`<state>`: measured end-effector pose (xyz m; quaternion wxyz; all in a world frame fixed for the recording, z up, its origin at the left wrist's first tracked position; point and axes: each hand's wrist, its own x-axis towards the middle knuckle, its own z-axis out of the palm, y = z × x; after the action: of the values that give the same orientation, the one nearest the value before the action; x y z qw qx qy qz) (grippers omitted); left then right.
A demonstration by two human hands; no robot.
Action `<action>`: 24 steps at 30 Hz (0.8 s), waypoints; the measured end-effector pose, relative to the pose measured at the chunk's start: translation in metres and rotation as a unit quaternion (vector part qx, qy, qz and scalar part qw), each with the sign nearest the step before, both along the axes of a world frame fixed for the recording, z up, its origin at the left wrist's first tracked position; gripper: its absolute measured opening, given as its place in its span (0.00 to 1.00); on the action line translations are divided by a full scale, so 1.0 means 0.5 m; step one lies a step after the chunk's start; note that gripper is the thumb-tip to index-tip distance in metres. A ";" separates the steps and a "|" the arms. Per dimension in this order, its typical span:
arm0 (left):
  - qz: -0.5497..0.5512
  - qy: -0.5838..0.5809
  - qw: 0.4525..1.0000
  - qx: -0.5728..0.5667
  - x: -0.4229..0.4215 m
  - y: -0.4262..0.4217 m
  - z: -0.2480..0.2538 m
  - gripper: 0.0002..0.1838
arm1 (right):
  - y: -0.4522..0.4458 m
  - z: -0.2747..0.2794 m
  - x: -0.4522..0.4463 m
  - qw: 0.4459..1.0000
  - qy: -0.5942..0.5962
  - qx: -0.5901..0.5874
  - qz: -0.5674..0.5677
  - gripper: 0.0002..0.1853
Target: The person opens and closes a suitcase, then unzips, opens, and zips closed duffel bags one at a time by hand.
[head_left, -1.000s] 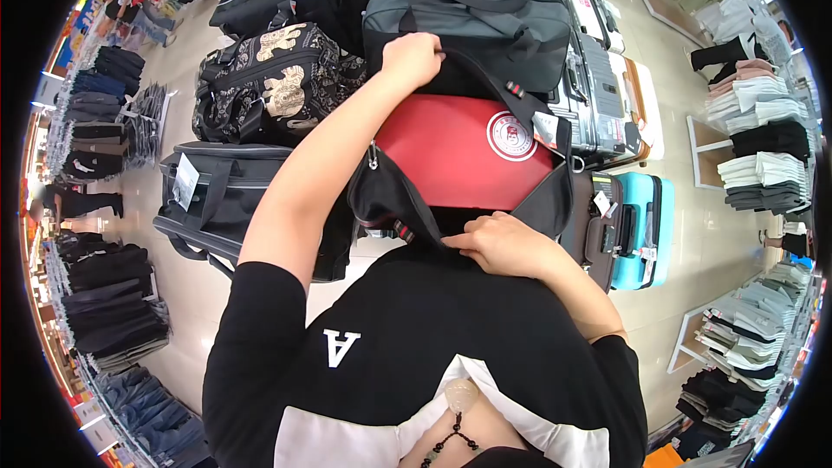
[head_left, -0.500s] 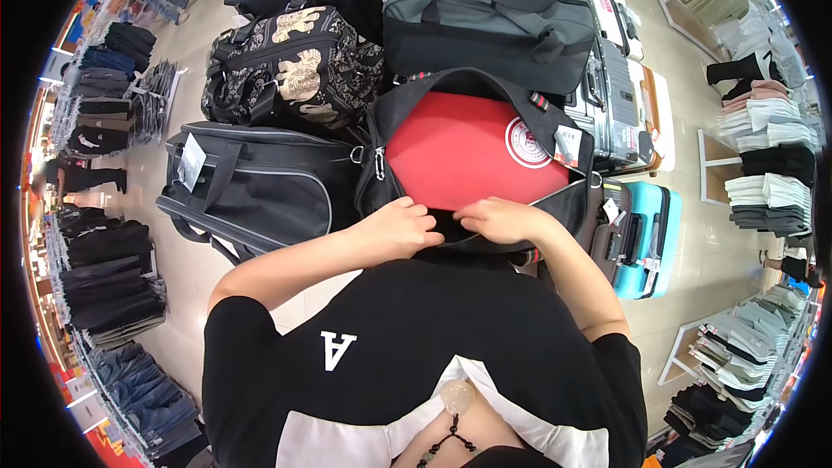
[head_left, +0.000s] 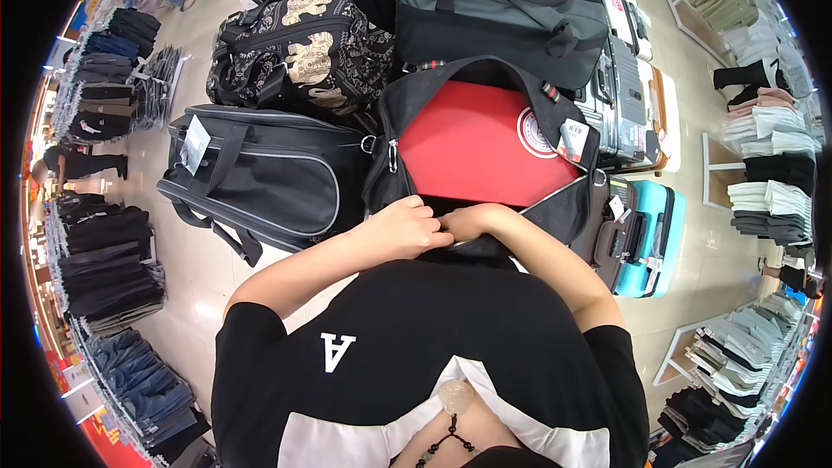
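A black travel bag [head_left: 555, 221] lies unzipped before me, its top flap pushed back at the far side. Inside it is a flat red item [head_left: 468, 143] with a round white emblem. My left hand [head_left: 403, 225] is closed on the near edge of the opening. Close beside it, my right hand [head_left: 465, 223] grips the same edge, its fingertips partly hidden behind the left hand. A white price tag [head_left: 572, 139] hangs at the bag's right side, and a metal zipper pull [head_left: 393, 154] shows on the left.
A black bag with grey piping [head_left: 286, 182] is on the left, with an elephant-print bag [head_left: 303, 52] behind it. A grey duffel [head_left: 503, 17] stands beyond the open bag. Silver [head_left: 620, 104] and turquoise suitcases [head_left: 654, 238] are to the right. Clothing racks [head_left: 108, 251] line both sides.
My two hands have come together at the bag's near edge, the right one moving left. The view has shifted slightly, and the red item shows a little lower edge gap.
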<state>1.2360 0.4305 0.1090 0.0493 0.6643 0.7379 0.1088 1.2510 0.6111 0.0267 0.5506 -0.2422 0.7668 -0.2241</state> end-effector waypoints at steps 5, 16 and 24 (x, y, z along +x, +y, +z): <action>0.025 -0.034 0.999 -0.010 0.005 -0.020 -0.004 0.13 | 0.036 0.105 0.003 0.997 -0.032 0.070 0.004 0.23; 0.073 -0.086 0.994 -0.004 -0.006 -0.032 0.006 0.07 | 0.199 0.213 0.087 0.997 0.000 0.048 -0.065 0.27; 0.143 -0.196 0.969 -0.050 -0.055 -0.004 0.036 0.16 | 0.242 0.211 0.131 0.941 0.235 0.081 -0.227 0.20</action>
<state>1.2085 0.4284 0.1268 0.2103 0.5143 0.8055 0.2059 1.3165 0.7320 0.1323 0.3068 -0.0617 0.9247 -0.2168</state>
